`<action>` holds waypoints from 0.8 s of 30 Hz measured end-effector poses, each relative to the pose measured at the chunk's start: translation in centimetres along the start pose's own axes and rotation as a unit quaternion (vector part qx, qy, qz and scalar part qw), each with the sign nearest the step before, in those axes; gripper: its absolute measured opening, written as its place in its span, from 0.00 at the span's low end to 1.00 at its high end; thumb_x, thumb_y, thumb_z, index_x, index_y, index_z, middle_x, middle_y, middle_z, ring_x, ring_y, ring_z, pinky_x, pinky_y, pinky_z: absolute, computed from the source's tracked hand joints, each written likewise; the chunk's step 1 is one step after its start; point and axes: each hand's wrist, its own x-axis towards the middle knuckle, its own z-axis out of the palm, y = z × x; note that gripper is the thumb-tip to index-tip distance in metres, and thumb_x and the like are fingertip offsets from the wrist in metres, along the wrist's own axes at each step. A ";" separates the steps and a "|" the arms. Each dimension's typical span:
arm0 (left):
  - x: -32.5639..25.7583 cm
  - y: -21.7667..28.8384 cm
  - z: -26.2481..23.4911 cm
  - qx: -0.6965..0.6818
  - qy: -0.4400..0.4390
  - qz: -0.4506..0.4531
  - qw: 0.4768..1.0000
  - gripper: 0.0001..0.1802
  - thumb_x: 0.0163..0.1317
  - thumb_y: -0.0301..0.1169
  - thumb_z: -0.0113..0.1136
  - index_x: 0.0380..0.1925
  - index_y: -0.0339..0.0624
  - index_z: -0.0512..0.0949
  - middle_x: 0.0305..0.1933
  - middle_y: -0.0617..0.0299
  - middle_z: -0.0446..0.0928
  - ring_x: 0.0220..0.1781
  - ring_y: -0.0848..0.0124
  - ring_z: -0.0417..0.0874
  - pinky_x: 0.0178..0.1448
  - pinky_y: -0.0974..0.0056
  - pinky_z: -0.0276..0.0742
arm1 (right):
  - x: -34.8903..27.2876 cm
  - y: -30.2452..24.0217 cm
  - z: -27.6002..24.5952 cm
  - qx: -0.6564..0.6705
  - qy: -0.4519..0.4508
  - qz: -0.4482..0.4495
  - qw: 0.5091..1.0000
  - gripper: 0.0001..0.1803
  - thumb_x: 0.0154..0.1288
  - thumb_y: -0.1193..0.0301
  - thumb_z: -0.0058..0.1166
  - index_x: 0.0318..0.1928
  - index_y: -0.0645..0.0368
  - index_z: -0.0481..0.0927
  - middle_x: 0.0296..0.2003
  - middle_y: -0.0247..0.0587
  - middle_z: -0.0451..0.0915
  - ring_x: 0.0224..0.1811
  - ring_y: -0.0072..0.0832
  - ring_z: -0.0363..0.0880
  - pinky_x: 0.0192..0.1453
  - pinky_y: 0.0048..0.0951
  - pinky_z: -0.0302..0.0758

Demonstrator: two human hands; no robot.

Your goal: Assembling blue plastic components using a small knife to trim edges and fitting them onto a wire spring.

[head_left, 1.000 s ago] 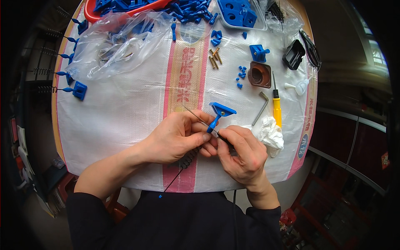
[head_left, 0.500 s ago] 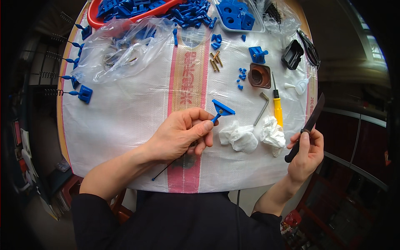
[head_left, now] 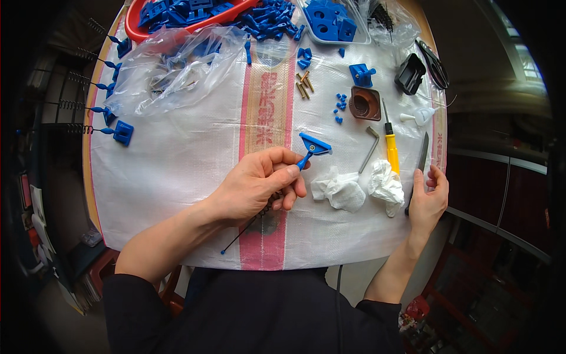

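Pinching blue part point(head_left: 318, 146) with left hand point(head_left: 259, 180); could nick right hand point(head_left: 428, 197) (cannot tell its grip) by sliding up knife point(head_left: 423, 154).

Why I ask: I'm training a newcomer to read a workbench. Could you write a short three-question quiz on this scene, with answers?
1. Which hand pinches the blue wide-headed piece by its stem?
2. True or false: the yellow-handled screwdriver lies inside the red basin.
3. What lies just left of the brown cup? A, the red basin; B, the small blue bits; C, the dark knife.

Key:
1. The left hand.
2. False; it lies on the white table cover, right of the L-shaped metal key.
3. B.
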 end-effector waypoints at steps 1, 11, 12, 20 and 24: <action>0.0 0.0 -0.1 -0.002 -0.002 -0.002 1.000 0.15 0.74 0.28 0.46 0.56 0.32 0.68 0.38 0.55 0.79 0.31 0.77 0.79 0.31 0.75 0.71 | -0.1 -1.4 -0.2 -0.067 0.050 -0.063 0.995 0.13 0.61 0.72 0.63 0.45 0.65 0.80 0.35 0.42 0.79 0.32 0.30 0.77 0.37 0.28 0.74; 0.0 -0.3 0.0 0.006 -0.014 0.021 1.000 0.17 0.74 0.28 0.45 0.59 0.31 0.66 0.40 0.56 0.78 0.33 0.77 0.80 0.34 0.75 0.73 | -5.6 -10.7 1.8 0.162 -0.244 -0.309 0.905 0.15 0.50 0.79 0.68 0.41 0.60 0.81 0.37 0.40 0.76 0.28 0.31 0.77 0.30 0.30 0.74; 0.0 -0.3 -0.1 0.008 -0.015 0.022 1.000 0.18 0.74 0.29 0.45 0.59 0.30 0.66 0.40 0.56 0.78 0.33 0.77 0.80 0.34 0.75 0.73 | -5.6 -10.9 1.8 0.177 -0.222 -0.294 0.913 0.16 0.49 0.81 0.66 0.41 0.60 0.81 0.36 0.37 0.75 0.28 0.32 0.77 0.30 0.31 0.75; 0.1 -0.5 -0.2 0.020 -0.035 0.036 0.999 0.17 0.74 0.28 0.46 0.58 0.30 0.67 0.36 0.61 0.77 0.31 0.79 0.79 0.33 0.75 0.74 | -4.6 -14.8 2.9 0.197 -0.191 -0.370 0.888 0.20 0.48 0.82 0.59 0.46 0.62 0.80 0.38 0.43 0.74 0.32 0.35 0.79 0.33 0.31 0.78; 0.1 -0.5 -0.3 0.015 -0.030 0.035 0.999 0.16 0.74 0.26 0.42 0.58 0.29 0.66 0.36 0.61 0.76 0.30 0.79 0.78 0.32 0.76 0.74 | -5.0 -14.2 3.6 0.181 -0.166 -0.413 0.877 0.20 0.49 0.80 0.58 0.46 0.64 0.80 0.40 0.44 0.74 0.32 0.34 0.79 0.31 0.30 0.78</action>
